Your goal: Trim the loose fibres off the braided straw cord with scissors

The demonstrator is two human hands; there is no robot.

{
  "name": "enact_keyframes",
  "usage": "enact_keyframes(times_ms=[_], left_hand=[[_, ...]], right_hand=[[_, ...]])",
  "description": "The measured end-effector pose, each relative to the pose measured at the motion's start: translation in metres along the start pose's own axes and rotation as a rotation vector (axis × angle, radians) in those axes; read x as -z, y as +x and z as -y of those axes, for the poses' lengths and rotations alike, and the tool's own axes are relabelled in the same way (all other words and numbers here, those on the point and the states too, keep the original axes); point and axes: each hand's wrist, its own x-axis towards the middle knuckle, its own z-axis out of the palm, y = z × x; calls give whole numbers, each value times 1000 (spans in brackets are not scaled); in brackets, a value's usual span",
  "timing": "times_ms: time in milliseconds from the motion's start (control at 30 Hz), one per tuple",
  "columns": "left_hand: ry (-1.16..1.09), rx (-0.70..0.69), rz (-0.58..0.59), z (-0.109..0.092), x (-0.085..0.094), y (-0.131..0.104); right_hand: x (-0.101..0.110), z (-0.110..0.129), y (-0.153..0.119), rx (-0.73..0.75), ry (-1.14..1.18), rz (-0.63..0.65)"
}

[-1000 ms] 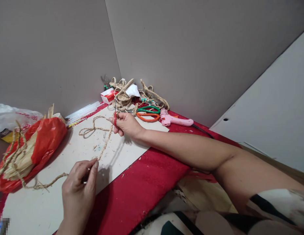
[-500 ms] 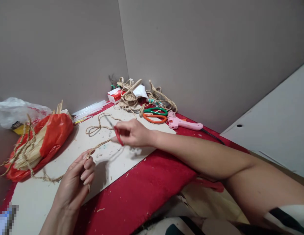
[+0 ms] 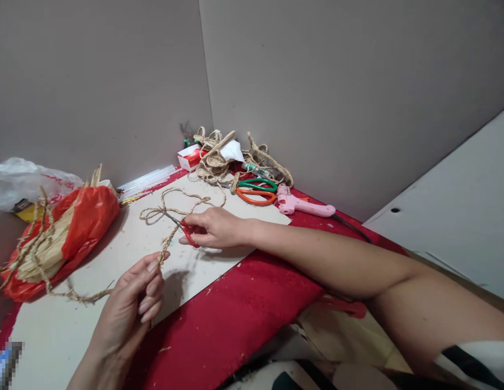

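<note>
craft corner, hot-glue gun (image 3: 304,204), scissors (image 3: 257,192), grey partitions (image 3: 337,81)

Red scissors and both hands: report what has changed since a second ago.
The right hand neared the left hand, swinging the red scissors from pointing away to pointing left. The left hand rolled, curled fingers now showing, still holding the braid. The glue gun and red bag stayed put.

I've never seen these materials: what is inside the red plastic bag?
Pale fibre strips show in the opening of the red plastic bag, crossed by braided cord. Anything deeper is hidden by the plastic.
</note>
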Motion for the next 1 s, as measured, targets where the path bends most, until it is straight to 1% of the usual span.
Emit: enact_keyframes(times_ms=[67,133,233,367,467,533,733,1000], left_hand=[[34,26,36,2,-1,-1],[40,20,51,2,-2,-2],[0,-72,0,-1,-1,-2],[-81,-211,-62,-6,1,-1],[-94,-238,-95,-5,1,0],[-82,-240,-109,-4,1,1],[-33,-238,-118,0,0,2],[19,-263,-195,5,-2,3]], right_hand=[[0,-1,0,-12,-6,10],[1,-1,0,-18,-11,17],[2,4,-3,-7,-16,4],[1,14,-9,88,-73,-11],[-1,21,-14,158,-199,-7],[-2,23,-16,177,-291,0],[0,26,-17,139,-510,38],[0,28,-16,87,-551,68]])
